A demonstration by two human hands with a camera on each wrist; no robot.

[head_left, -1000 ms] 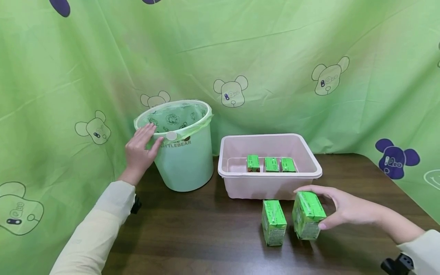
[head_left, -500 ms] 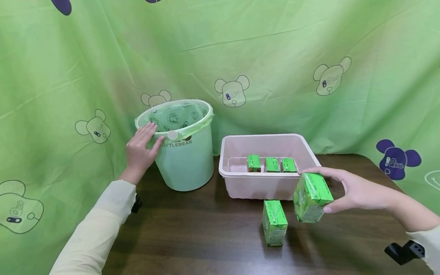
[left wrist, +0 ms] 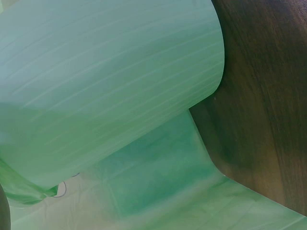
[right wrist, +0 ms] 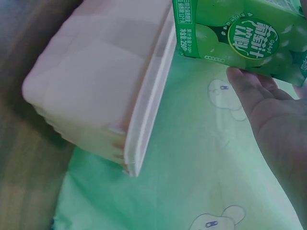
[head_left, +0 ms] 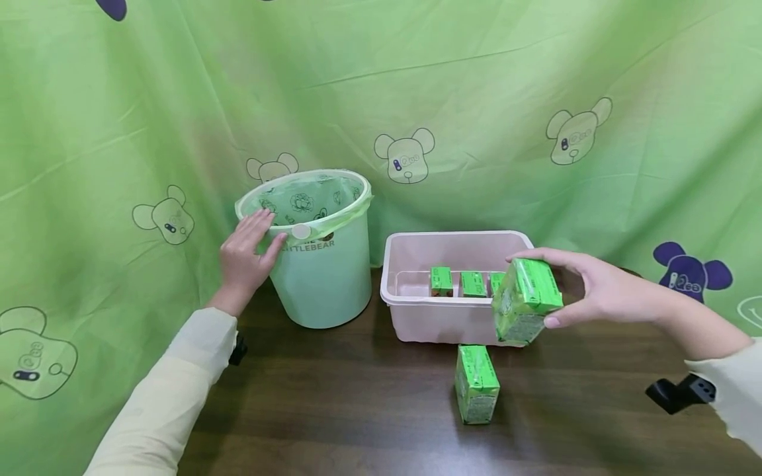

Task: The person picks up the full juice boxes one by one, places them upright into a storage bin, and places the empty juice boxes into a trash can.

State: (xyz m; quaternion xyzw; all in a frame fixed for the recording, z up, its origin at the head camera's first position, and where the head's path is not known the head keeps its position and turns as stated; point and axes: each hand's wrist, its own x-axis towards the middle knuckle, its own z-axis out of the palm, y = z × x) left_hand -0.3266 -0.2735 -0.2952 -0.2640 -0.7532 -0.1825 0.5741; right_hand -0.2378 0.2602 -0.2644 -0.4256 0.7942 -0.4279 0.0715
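In the head view my right hand point(head_left: 607, 291) grips a green grape juice box point(head_left: 524, 301), thumb on the near side and fingers on the far side. The carton is raised off the table, in front of the right part of a pink plastic tub point(head_left: 440, 320). The right wrist view shows its grape label point(right wrist: 252, 38) close to the tub's rim. Several similar juice boxes point(head_left: 441, 283) stand inside the tub. Another juice box point(head_left: 477, 385) stands upright on the table before it. My left hand point(head_left: 244, 259) rests on the rim of a light green bin point(head_left: 321, 284), fingers extended.
A green patterned plastic liner point(head_left: 302, 200) lines the bin and folds over its rim. The dark wooden table point(head_left: 357, 410) runs underneath everything. Behind hangs a green curtain point(head_left: 488, 132) printed with bear heads, which also falls along the table's side.
The right hand has lifted the juice box from the table and carried it up and slightly left, to the tub's front rim height. The left hand stays on the bin.
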